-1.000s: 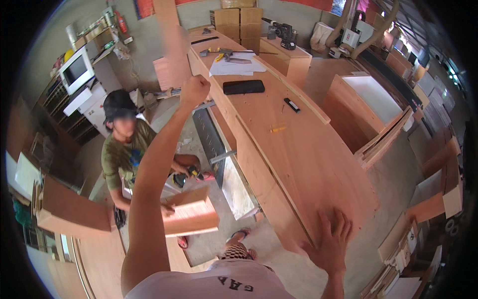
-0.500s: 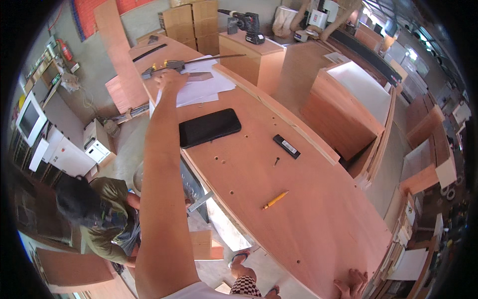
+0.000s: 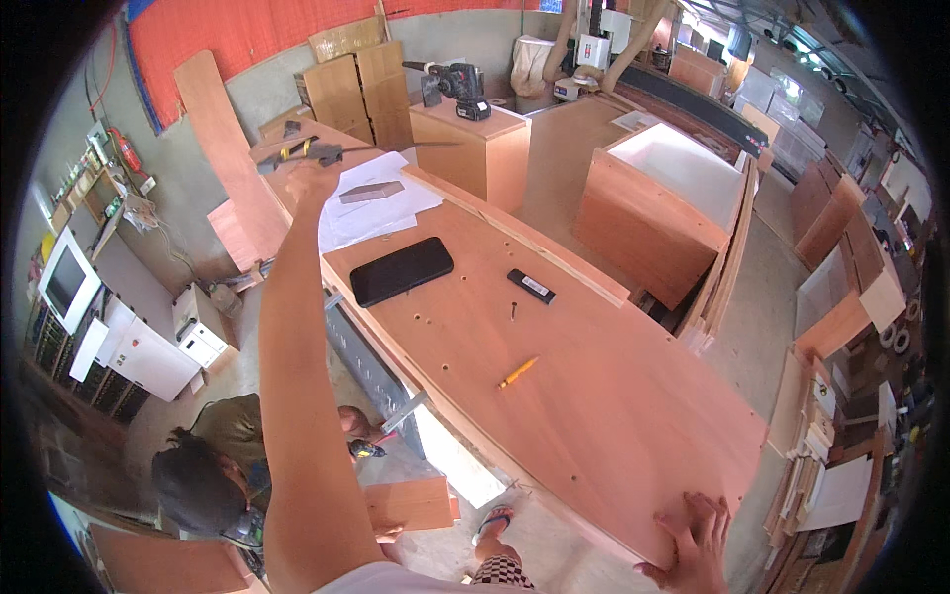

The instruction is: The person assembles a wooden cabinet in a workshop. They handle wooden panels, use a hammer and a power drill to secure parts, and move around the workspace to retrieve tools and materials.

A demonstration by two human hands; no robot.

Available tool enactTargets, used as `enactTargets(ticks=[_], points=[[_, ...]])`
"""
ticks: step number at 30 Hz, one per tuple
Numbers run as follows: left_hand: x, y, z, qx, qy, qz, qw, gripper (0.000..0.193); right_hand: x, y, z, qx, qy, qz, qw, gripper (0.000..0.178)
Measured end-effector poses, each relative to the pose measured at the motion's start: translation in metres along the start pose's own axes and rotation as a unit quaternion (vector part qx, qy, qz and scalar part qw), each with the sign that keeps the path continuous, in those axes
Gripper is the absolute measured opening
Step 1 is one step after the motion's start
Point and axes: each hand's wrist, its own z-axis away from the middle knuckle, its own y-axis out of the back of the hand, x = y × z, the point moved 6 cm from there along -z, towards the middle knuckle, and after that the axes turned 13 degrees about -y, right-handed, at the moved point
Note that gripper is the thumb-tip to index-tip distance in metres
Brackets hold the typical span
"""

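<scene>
My left arm reaches far over the wooden bench top [image 3: 594,396]. At its far left end my left hand [image 3: 311,180] grips a dark bar clamp [image 3: 324,152] with yellow parts, its long thin bar pointing right; the fingertips are partly hidden. Beside that hand, white paper sheets [image 3: 366,226] lie under a grey-brown block [image 3: 372,192]. My right hand [image 3: 696,540] rests on the near right corner of the bench top, fingers spread, holding nothing. Between the hands lie a black phone [image 3: 402,271], a small black labelled case [image 3: 531,286], a screw [image 3: 514,310] and a yellow pencil [image 3: 518,372].
At lower left a co-worker [image 3: 203,475] crouches beside the bench, close under my left arm. A cordless power tool [image 3: 460,87] sits on a wooden cabinet [image 3: 475,148] beyond the bench. Another open-topped wooden cabinet [image 3: 643,228] stands behind the right side. Boards [image 3: 807,475] lean at right.
My view has shifted slightly, so the bench appears lower and further left. My right hand shows more fully on the board. The co-worker has bent lower.
</scene>
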Motion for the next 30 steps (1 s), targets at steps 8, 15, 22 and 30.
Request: enactTargets(ticks=[8,15,22,30], points=[[0.201,0.166,0.229,0.277,-0.266,0.18,0.906,0.07,0.01,0.04,0.038,0.118,-0.045,-0.355,0.926,0.058],[0.419,0.217,0.667,-0.062,-0.332,0.627,0.702,0.053,0.059,0.087,0.117,0.171,0.011,-0.749,0.64,0.069],[0.479,0.257,1.066,-0.442,-0.444,0.63,0.459,0.053,0.163,0.001,0.421,0.24,-0.04,-0.865,0.439,0.09],[0.533,0.176,1.201,-0.701,-0.278,0.403,0.518,0.065,0.159,-0.096,0.663,0.432,-0.034,-0.887,0.162,0.075]])
